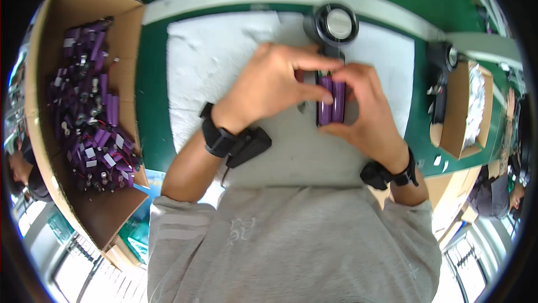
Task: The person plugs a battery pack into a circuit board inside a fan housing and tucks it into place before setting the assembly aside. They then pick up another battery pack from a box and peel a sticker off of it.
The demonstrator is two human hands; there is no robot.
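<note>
Two purple battery cells (332, 101) lie side by side in a narrow black housing (319, 113) in front of me. Beyond them, at the housing's far end, is a round black head (336, 23) with a silvery disc in its middle. My left hand (263, 84) is closed, thumb and fingers pinching at the far end of the cells, where a bit of green shows. My right hand (370, 110) grips the housing from the right, fingers curled at the far end and thumb at the near end. Fingers hide part of the housing.
A white padded sheet (207, 51) covers the green table (154, 140). To the left stands a large cardboard box (42, 96) holding many purple battery packs (92, 135). At right are another black device (443, 56) and a small cardboard box (451, 121) with white pieces. Other people sit at both edges.
</note>
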